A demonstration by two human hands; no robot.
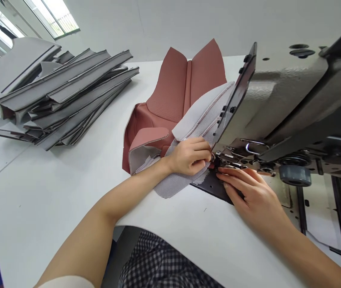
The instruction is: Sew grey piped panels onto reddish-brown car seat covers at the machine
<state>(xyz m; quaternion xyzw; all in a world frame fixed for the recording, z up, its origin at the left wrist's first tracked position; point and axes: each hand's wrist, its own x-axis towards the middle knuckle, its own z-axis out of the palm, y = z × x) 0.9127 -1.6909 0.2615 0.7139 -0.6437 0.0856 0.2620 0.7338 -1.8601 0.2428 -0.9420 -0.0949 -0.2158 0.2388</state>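
a: where does the red cover [170, 102] lie?

b: just left of the sewing machine [287, 100], on the white table [68, 192]. part of its pale lining [176, 186] faces up and reaches in close to the foot [217, 160] of the sewing machine.

a: and the hands?

b: the left hand [191, 156] is curled shut on the lining, just left of the sewing machine's foot. the right hand [250, 188] is open, fingers stretched out, tips down by the foot; i can't tell whether they press on cloth there.

a: how should the cover handle?

b: light, i'd guess, and soft but with some body: its near flap holds a curl by itself. the red face may be a bit slick, the mesh lining grippier. nothing looks fragile, though layers could slip or crease.

a: where would you take hold?

b: at the lining's edge, layers pinched together, fingertips clear of the sewing machine's foot. the bulk left of the sewing machine may drag if unsupported.

a: any brand or label?

b: none i can read, on cover or sewing machine. the grey panels [77, 88], heaped farther left of the sewing machine, show no writing either.
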